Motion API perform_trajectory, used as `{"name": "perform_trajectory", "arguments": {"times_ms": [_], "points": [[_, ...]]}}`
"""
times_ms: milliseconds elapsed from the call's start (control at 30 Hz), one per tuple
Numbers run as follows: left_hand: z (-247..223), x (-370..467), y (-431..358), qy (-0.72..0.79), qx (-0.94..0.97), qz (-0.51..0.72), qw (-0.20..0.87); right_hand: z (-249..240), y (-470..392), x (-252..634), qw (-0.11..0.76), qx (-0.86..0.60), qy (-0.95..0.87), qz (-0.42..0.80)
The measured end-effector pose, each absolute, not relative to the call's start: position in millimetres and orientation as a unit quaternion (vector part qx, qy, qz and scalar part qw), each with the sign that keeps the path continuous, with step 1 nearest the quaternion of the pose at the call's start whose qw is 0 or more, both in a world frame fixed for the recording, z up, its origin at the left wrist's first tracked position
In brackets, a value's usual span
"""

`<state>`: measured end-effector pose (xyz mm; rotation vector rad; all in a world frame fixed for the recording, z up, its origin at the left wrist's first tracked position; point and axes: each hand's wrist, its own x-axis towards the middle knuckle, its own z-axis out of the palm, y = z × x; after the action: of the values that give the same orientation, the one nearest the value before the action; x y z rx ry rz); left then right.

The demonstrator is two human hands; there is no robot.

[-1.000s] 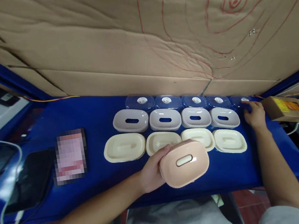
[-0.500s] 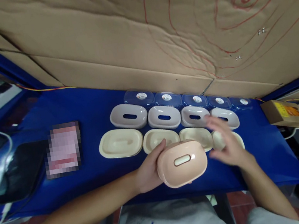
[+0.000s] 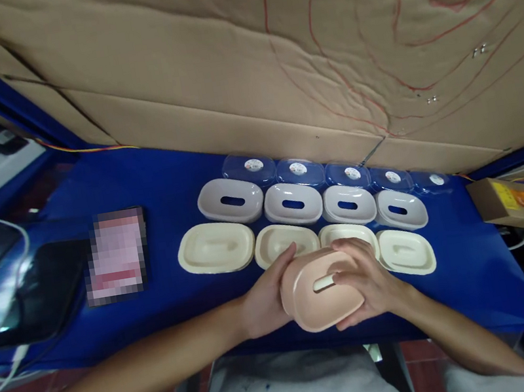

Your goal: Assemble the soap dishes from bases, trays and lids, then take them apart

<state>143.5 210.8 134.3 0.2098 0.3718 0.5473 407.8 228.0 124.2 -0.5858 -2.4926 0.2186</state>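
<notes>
A pink oval dish (image 3: 309,304) with a slot, a cream piece (image 3: 324,283) showing through it, is held above the table's front edge. My left hand (image 3: 270,294) grips its left side. My right hand (image 3: 367,278) is closed on its right side, fingers over the top near the slot. Another pink rim shows beneath, slightly offset. Just behind lies a row of cream oval trays (image 3: 215,248); my right hand partly overlaps one. Beyond them stand grey-white slotted dishes (image 3: 295,214).
Clear lids with round stickers (image 3: 299,173) line the back by the cardboard wall (image 3: 172,71). A pixelated pink-screened device (image 3: 117,255) and a black device (image 3: 41,290) with a white cable are left. An open cardboard box (image 3: 506,203) sits right.
My right hand has come in from the right and closed on the pink dish. The dish has tilted and shifted slightly over the pink piece beneath. The camera view has shifted slightly.
</notes>
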Motion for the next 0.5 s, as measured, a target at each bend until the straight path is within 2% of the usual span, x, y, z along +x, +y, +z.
{"name": "perform_trajectory", "arguments": {"times_ms": [233,367,500], "points": [[131.2,142.6,213.0,0.145,0.102,0.269,0.947,148.3,236.7,434.4,0.377,-0.27,-0.886,0.001],[135.2,142.9,213.6,0.119,0.135,0.257,0.95,178.3,263.9,515.9,0.46,-0.439,-0.771,-0.036],[135.3,143.3,213.6,0.13,0.146,0.246,0.949,186.4,274.2,618.0,0.398,-0.67,-0.625,-0.041]]}}
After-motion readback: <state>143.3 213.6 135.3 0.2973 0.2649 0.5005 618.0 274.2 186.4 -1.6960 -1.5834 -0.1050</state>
